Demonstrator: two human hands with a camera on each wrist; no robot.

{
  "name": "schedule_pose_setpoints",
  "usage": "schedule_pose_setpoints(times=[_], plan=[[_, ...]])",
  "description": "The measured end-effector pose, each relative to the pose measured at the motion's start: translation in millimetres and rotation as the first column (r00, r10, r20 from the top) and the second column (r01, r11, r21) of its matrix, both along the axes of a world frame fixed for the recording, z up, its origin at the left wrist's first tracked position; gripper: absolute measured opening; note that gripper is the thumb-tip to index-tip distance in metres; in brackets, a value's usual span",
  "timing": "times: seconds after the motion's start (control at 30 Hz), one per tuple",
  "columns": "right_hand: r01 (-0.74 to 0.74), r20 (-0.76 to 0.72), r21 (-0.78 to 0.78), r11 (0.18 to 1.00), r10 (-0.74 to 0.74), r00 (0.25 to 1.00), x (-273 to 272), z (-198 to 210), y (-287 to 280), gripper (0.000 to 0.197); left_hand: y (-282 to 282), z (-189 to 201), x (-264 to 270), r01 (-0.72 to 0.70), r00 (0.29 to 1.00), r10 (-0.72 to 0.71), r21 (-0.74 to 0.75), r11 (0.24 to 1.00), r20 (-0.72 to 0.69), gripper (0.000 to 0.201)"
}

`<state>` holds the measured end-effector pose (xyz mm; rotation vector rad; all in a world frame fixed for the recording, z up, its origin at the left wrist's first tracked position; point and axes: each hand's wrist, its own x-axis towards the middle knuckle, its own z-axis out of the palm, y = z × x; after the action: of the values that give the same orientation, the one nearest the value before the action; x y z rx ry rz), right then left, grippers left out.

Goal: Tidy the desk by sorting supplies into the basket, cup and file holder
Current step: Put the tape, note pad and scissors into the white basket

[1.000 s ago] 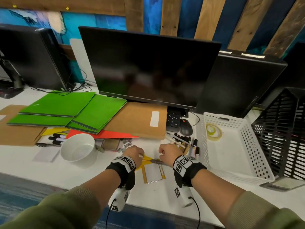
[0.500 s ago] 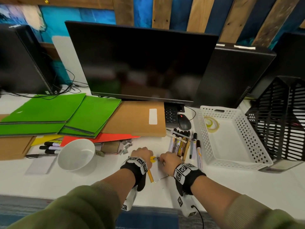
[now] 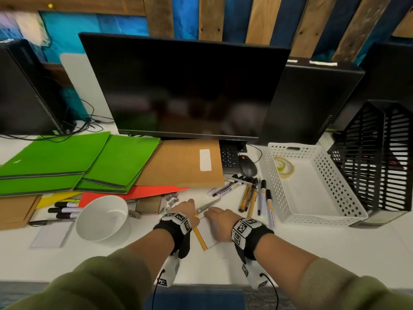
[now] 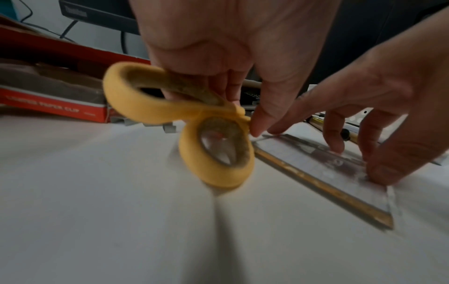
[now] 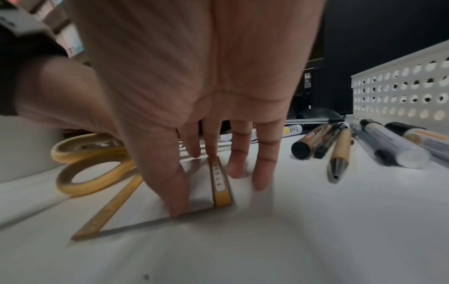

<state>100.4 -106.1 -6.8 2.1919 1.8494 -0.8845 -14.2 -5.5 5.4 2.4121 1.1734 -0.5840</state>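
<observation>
Left wrist view: left hand pinches scissors' rounded yellow loops.

Nearest me, behind my hands, the tabletop lies bare. To the left of my left hand stands a white bowl. Ahead, folders and a monitor wall off the way. Right of my right hand, markers lie before the basket.

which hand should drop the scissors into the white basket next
Left, probably. The left hand already holds the scissors by their yellow handles, while the right hand presses on the flat card. But the basket lies right, a cross-body reach.
</observation>
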Motion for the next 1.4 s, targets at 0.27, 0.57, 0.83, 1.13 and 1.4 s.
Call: schedule_pose_setpoints(times=[0.27, 0.57, 0.83, 1.13, 1.4], plan=[[0.048, 0.04, -0.077, 0.996, -0.045, 0.998, 13.8, 7.1, 3.8, 0.077, -1.7, 0.3, -3.0, -0.053, 0.997, 0.056, -0.069, 0.996, 0.046, 0.039], [0.283, -0.021, 0.01, 0.959, -0.283, 0.959, 46.9, 15.0, -3.0, 0.031, -21.8, 20.0, 25.5, -0.052, 0.989, 0.055, -0.022, 0.998, 0.135, 0.036], [0.545, -0.251, 0.221, 0.809, -0.492, 0.833, 97.1, 38.3, -22.6, 0.024, -42.7, 39.1, 67.8, -0.056, 0.962, 0.064, -0.04, 0.998, 0.266, 0.045], [0.784, -0.469, 0.327, 0.528, -0.63, 0.619, 178.5, 69.9, -50.3, 0.033, -62.3, 55.2, 134.1, -0.053, 0.935, 0.081, -0.09, 0.995, 0.346, 0.024], [0.853, -0.426, 0.201, 0.482, -0.741, 0.519, 238.3, 67.6, -68.8, 0.025, -78.7, 57.2, 183.8, -0.099, 0.917, 0.133, -0.11, 0.989, 0.376, 0.031]])
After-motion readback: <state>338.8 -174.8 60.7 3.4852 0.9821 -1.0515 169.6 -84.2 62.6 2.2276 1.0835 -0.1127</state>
